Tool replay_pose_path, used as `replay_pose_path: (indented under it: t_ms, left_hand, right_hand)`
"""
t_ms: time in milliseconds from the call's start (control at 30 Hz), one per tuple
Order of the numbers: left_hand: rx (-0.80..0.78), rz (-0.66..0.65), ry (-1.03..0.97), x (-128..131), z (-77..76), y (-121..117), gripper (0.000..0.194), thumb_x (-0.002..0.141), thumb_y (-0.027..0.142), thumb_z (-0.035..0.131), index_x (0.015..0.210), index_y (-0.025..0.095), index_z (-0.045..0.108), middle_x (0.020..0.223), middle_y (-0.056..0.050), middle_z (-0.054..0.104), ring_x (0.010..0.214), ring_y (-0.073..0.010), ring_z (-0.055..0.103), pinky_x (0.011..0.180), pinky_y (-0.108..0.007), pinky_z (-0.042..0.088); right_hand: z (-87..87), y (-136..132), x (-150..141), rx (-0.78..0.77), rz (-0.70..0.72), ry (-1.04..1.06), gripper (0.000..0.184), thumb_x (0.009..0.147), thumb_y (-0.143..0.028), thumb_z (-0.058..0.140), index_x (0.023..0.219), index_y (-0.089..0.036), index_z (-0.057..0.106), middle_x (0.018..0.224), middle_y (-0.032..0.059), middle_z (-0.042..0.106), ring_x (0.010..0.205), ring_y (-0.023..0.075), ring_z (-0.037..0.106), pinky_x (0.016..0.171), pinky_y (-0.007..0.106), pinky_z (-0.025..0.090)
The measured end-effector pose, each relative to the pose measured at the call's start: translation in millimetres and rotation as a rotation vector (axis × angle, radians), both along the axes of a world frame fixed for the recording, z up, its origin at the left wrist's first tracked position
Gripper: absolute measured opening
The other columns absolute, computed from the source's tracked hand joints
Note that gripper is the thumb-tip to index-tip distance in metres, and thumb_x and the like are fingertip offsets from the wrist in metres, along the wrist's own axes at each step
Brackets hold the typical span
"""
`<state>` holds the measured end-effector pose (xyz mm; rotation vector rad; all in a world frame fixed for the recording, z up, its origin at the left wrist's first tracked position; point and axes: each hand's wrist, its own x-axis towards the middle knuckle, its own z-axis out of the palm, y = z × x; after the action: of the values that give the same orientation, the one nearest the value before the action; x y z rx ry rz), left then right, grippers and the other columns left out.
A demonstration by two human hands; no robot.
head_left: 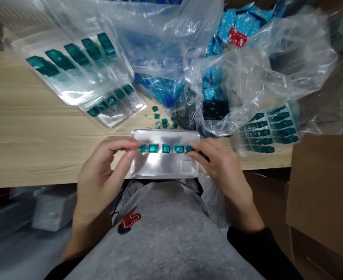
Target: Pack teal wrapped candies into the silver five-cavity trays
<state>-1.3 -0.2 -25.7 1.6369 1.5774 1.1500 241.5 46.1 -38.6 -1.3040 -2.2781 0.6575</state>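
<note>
A clear plastic tray [164, 167] lies at the table's front edge with a row of small teal translucent pieces [166, 148] across it. My left hand [107, 165] has thumb and forefinger closed around the leftmost teal piece [142, 148], partly covering it. At the other end of the row, my right hand [220, 167] pinches the rightmost teal piece [189, 148]; the fingertips hide part of it. The pieces between them sit untouched in the tray.
Stacked clear trays [72, 87] with teal pieces stand at back left, another filled tray [269, 130] at right. Loose teal bits [164, 122] are scattered behind my tray. Clear bags [159, 50] hold blue items; blue patterned packets [238, 21] show behind. Cardboard [323, 194] stands at right.
</note>
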Motion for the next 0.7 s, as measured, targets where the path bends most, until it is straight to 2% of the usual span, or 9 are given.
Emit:
replay_pose_path:
  t_ms: [67,133,233,300,367,433,533,633,700]
  left_hand:
    - [0.017,-0.240,0.144,-2.2,4.0,1.2,0.012,0.097,0.020,0.059,0.106,0.024,0.066,0.097,-0.001,0.070,0.090,-0.0140,0.068,0.077,-0.028,0.058]
    - [0.040,-0.470,0.275,-1.7,8.4,2.5,0.011,0.099,0.024,0.055,0.104,0.021,0.064,0.095,-0.002,0.071,0.085,-0.0142,0.069,0.073,-0.027,0.058]
    - [0.025,-0.615,0.352,4.0,12.1,3.0,0.016,0.102,0.027,0.050,0.106,0.020,0.063,0.096,-0.003,0.072,0.086,-0.0152,0.071,0.076,-0.028,0.058]
    - [0.020,-0.597,0.312,10.4,12.5,2.6,0.014,0.101,0.024,0.052,0.107,0.020,0.063,0.097,-0.003,0.072,0.087,-0.0145,0.071,0.076,-0.027,0.058]
    - [0.051,-0.509,0.241,18.8,12.9,2.7,0.014,0.099,0.018,0.054,0.109,0.021,0.063,0.099,-0.002,0.071,0.090,-0.0133,0.070,0.078,-0.024,0.057]
    - [0.100,-0.403,0.187,28.6,15.1,3.9,0.016,0.096,0.015,0.056,0.110,0.022,0.063,0.103,-0.001,0.069,0.096,-0.0131,0.068,0.081,-0.023,0.056]
    - [0.170,-0.360,0.191,42.1,21.6,7.6,0.021,0.094,0.014,0.060,0.113,0.023,0.062,0.110,-0.002,0.065,0.107,-0.0146,0.063,0.091,-0.026,0.054]
    - [0.207,-0.403,0.272,49.1,28.2,11.6,0.023,0.095,0.020,0.061,0.118,0.021,0.059,0.115,-0.005,0.061,0.113,-0.0166,0.060,0.098,-0.030,0.051]
    - [0.206,-0.426,0.302,49.5,30.7,13.2,0.024,0.096,0.023,0.061,0.119,0.020,0.057,0.115,-0.006,0.060,0.113,-0.0177,0.059,0.098,-0.031,0.051]
  right_hand:
    - [-1.9,0.8,2.1,-0.055,-0.004,0.039,0.019,0.098,-0.030,0.060,0.103,-0.015,0.072,0.087,0.0077,0.070,0.077,0.0192,0.064,0.065,0.029,0.045]
    - [-5.0,0.6,5.4,-0.139,-0.044,0.178,0.016,0.093,-0.030,0.069,0.101,-0.018,0.074,0.084,0.0042,0.069,0.074,0.0160,0.063,0.067,0.028,0.047]
    - [-8.2,-4.8,8.0,-0.340,-0.262,0.623,0.021,0.090,-0.038,0.071,0.102,-0.022,0.074,0.075,-0.0025,0.063,0.058,0.0089,0.056,0.054,0.022,0.044]
    - [-6.7,-11.1,5.0,-0.540,-0.355,0.980,0.031,0.093,-0.050,0.064,0.106,-0.024,0.071,0.071,-0.0049,0.059,0.045,0.0055,0.048,0.040,0.019,0.035]
    - [-1.7,-17.4,-2.5,-0.737,-0.303,1.225,0.042,0.093,-0.060,0.056,0.111,-0.023,0.068,0.070,-0.0056,0.058,0.038,0.0042,0.043,0.032,0.018,0.028]
    - [5.3,-21.9,-12.5,-0.849,-0.208,1.308,0.050,0.093,-0.064,0.052,0.117,-0.022,0.064,0.071,-0.0053,0.058,0.037,0.0045,0.044,0.032,0.018,0.029]
    - [16.1,-26.1,-24.3,-0.827,-0.132,1.295,0.056,0.095,-0.066,0.047,0.128,-0.021,0.058,0.075,-0.0040,0.060,0.043,0.0060,0.050,0.037,0.019,0.037]
    - [22.9,-30.6,-27.4,-0.722,-0.077,1.203,0.058,0.098,-0.063,0.044,0.140,-0.025,0.052,0.078,-0.0029,0.060,0.054,0.0087,0.055,0.054,0.023,0.051]
    - [23.7,-33.2,-26.2,-0.684,-0.033,1.112,0.060,0.099,-0.062,0.042,0.148,-0.028,0.045,0.082,-0.0016,0.059,0.060,0.0108,0.056,0.065,0.027,0.055]
